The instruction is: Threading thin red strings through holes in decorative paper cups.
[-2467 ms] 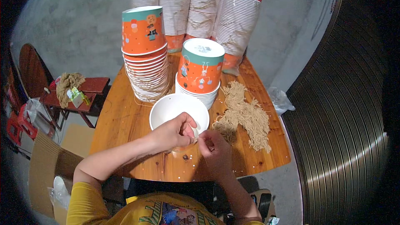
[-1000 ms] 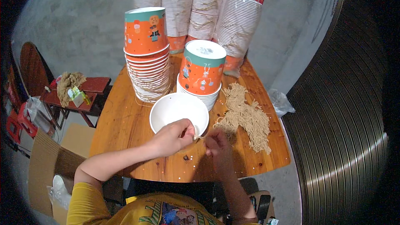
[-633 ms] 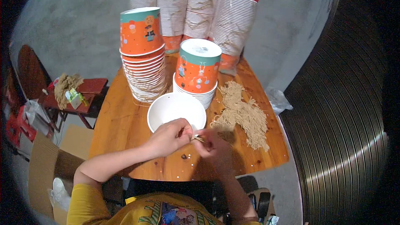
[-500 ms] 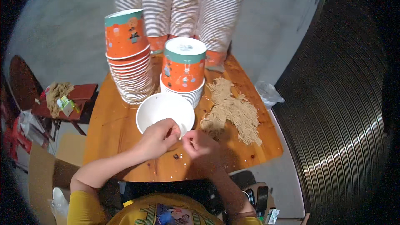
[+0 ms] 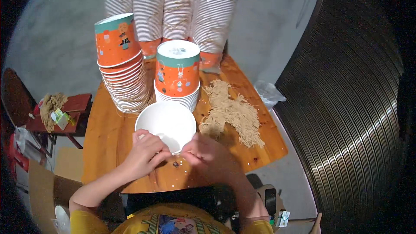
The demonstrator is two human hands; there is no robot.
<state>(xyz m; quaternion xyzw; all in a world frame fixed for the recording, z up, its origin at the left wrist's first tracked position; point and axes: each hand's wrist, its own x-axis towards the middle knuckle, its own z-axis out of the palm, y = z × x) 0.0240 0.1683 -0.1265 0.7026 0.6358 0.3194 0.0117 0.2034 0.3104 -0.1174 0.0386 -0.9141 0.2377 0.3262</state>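
1. At the far left, beside the wooden table (image 5: 104,143), stands a small dark red side table (image 5: 73,104) with a bundle of tan string (image 5: 50,106) lying on it. A cardboard box (image 5: 43,182) sits on the floor below it.

2. On the table's left side rises a tilted stack of orange paper cups (image 5: 121,60) with teal rims, upside down.

3. Behind it, along the far edge, stand tall sleeves of cups (image 5: 173,13) wrapped in clear plastic.

4. In the middle stands a shorter stack of orange cups (image 5: 177,76), also upside down, just behind the white bowl.

5. The white paper bowl (image 5: 167,123) sits open side up, right in front of me, near the table's front edge.

6. My left hand (image 5: 145,156) rests at the bowl's near rim, fingers curled inward and touching it. They are pinched narrow, but I cannot tell whether they hold anything.

7. My right hand (image 5: 206,156) is just beside my left, at the bowl's near right edge. Its fingertips meet my left hand's fingertips at the rim. It is blurred, so I cannot tell how its fingers are set.

8. A small dark speck (image 5: 175,164) lies on the wood between my two hands, just below the bowl.

9. To the right of the bowl lies a loose pile of tan strings (image 5: 234,112), spread across the table, apart from my right hand.

10. Off the table's right edge lies a crumpled clear plastic bag (image 5: 268,93).
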